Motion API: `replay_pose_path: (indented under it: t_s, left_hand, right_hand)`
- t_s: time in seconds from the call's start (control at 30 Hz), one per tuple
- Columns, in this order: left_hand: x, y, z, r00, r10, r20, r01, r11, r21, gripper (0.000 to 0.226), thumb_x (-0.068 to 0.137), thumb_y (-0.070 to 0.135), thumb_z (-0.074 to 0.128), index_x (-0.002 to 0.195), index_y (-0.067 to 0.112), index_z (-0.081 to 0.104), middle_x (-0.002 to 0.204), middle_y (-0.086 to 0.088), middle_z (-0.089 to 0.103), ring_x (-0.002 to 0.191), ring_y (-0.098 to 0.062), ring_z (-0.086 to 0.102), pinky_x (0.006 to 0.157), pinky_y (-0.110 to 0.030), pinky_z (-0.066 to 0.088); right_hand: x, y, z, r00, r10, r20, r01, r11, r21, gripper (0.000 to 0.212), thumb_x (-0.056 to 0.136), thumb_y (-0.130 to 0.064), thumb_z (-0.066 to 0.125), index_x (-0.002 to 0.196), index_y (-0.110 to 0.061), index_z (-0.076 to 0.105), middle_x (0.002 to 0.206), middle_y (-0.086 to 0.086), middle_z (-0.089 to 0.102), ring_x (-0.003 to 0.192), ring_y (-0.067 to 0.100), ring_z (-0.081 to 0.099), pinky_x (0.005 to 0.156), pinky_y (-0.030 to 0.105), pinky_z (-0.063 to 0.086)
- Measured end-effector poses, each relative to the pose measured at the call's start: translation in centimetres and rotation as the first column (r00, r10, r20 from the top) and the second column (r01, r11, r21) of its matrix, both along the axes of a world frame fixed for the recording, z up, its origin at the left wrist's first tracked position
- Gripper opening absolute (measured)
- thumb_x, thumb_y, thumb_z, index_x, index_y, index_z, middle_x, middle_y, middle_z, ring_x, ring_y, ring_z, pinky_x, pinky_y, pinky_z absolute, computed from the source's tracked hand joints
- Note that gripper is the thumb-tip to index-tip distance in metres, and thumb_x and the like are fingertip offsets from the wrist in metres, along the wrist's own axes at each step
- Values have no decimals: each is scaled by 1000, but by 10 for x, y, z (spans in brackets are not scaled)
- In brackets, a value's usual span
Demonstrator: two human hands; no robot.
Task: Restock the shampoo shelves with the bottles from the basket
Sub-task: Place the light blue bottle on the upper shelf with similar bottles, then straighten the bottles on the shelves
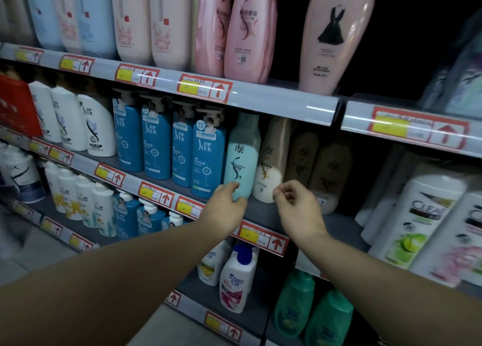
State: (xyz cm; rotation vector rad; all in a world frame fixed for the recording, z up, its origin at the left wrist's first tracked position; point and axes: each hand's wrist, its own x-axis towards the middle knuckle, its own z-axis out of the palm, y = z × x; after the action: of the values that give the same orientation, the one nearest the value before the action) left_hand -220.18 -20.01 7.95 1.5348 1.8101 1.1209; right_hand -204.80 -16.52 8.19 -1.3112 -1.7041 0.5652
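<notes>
where the pale teal bottle (242, 155) stands upright at the front of the middle shelf (262, 211), between the blue pump bottles (207, 155) and a cream-and-brown bottle (271, 168), i see the left hand (227, 207) curled round its base, fingers on the front and thumb low on the right. the right hand (297, 210) hovers just beside the cream-and-brown bottle's foot, fingers loosely curled, thumb near forefinger; i cannot tell whether they touch it. pink bottles (247, 30) line the shelf above.
</notes>
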Motion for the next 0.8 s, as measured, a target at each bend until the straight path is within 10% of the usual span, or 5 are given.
replay_pose_path:
  t_s: [0.2, 0.37, 0.6, 0.8]
  left_hand:
    - [28, -45, 7, 990, -101, -100, 101, 995, -8, 50, 100, 25, 40, 149, 18, 30, 151, -3, 33, 130, -20, 43, 108, -29, 33]
    - [61, -51, 8, 988, -135, 78, 137, 990, -22, 53, 102, 33, 36, 152, 24, 23, 158, 1, 24, 143, -18, 28, 118, -31, 21]
    - [96, 3, 8, 920, -80, 384, 114, 991, -65, 55, 101, 43, 29, 152, 24, 22, 160, 2, 19, 147, -17, 20, 121, -38, 14]
    - [105, 37, -6, 889, -82, 451, 72, 997, 40, 99, 74, 76, 22, 151, 15, 25, 158, -7, 25, 146, -24, 24, 118, -45, 24]
  right_hand:
    - [64, -48, 12, 996, 11, 84, -7, 999, -48, 22, 98, -31, 54, 114, -18, 63, 110, 0, 65, 103, 12, 60, 93, 29, 48]
    - [90, -68, 26, 997, 47, -65, -61, 969, -238, 53, 101, -51, 38, 148, -27, 41, 151, -8, 42, 143, 12, 34, 109, 23, 22]
    - [50, -28, 22, 969, 111, -221, -197, 887, -418, 66, 95, -67, 32, 151, -32, 33, 157, -10, 32, 146, 10, 26, 118, 28, 14]
    - [13, 18, 19, 939, 152, -310, -276, 868, -412, 68, 95, -67, 30, 148, -26, 42, 150, -5, 45, 134, 7, 41, 108, 20, 22]
